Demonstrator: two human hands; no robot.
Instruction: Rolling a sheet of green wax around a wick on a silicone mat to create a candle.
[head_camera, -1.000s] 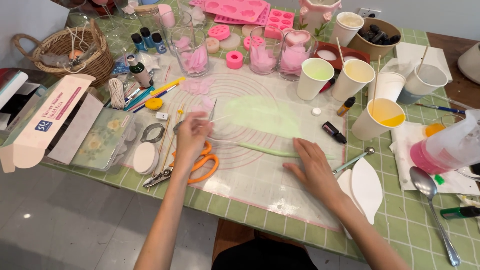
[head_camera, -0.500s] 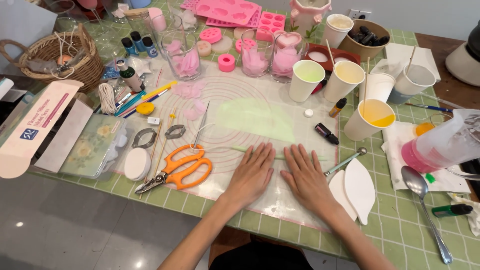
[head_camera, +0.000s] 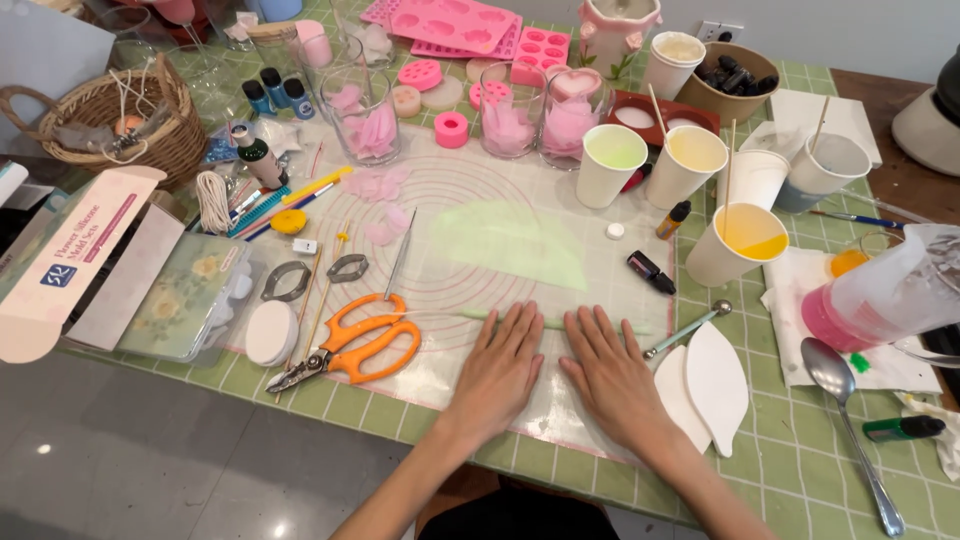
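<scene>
My left hand (head_camera: 500, 368) and my right hand (head_camera: 608, 372) lie flat, palms down and side by side, on a clear silicone mat (head_camera: 455, 255) with red rings. Their fingertips rest on a thin pale green strip (head_camera: 555, 322) that runs left to right across the mat. Neither hand holds anything. A wider pale green sheet (head_camera: 510, 240) lies on the mat beyond the hands. Orange-handled scissors (head_camera: 350, 345) lie just left of my left hand.
Paper cups of green, yellow and white liquid (head_camera: 690, 160) stand at the back right. Two white leaf-shaped pieces (head_camera: 705, 385), a spoon (head_camera: 845, 400) and a pink-filled pitcher (head_camera: 880, 295) lie right. Glass jars of pink petals (head_camera: 370, 115), pink moulds, a wicker basket (head_camera: 110, 115) and boxes crowd the back and left.
My left hand left the scissors area and moved right to lie flat beside my right hand. Both hands now press on the green strip. The view has tilted slightly.
</scene>
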